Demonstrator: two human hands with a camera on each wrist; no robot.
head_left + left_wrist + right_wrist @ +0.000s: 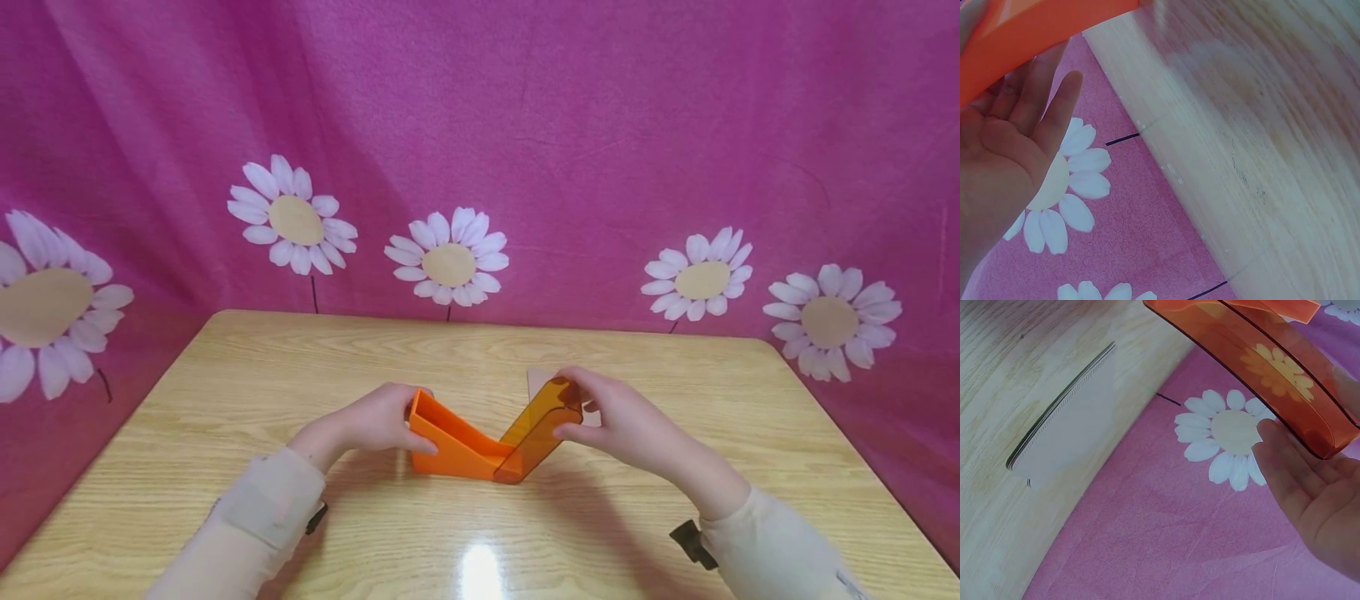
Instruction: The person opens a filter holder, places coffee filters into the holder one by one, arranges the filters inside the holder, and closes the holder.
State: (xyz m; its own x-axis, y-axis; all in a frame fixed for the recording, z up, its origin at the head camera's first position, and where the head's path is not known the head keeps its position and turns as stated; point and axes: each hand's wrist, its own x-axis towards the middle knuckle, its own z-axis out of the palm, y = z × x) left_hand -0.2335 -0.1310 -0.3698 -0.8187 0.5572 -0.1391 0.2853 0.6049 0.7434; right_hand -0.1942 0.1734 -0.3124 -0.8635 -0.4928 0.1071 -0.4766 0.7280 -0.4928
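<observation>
Head view shows both bare hands on one hinged object near the middle of the table. The left hand (378, 419) grips the tall left end of an orange, wedge-shaped plastic box (459, 450), its thumb along the near wall and its other fingers largely hidden behind. The right hand (618, 419) pinches the raised end of a translucent amber plastic lid (542, 432), thumb on the near side, fingertips round the far side. In the left wrist view part of the left palm is bare, with fingers reaching under the box.

The left hold probably steadies the box against the lid's pull, while the right pinch seems to set the lid's angle, so that box and lid form a wide V meeting at the low end. Inside the box only smooth orange walls show; the bottom of its deep end is hidden, and nothing can be made out within the lid.

Just behind the lid, a pale, flat, thin-edged stack (537, 377) lies on the light wood-grain table (337, 550). Beige sleeves (266, 504) cover both forearms. Beyond hangs a magenta fabric curtain (570, 125) printed with white daisies (448, 265).
</observation>
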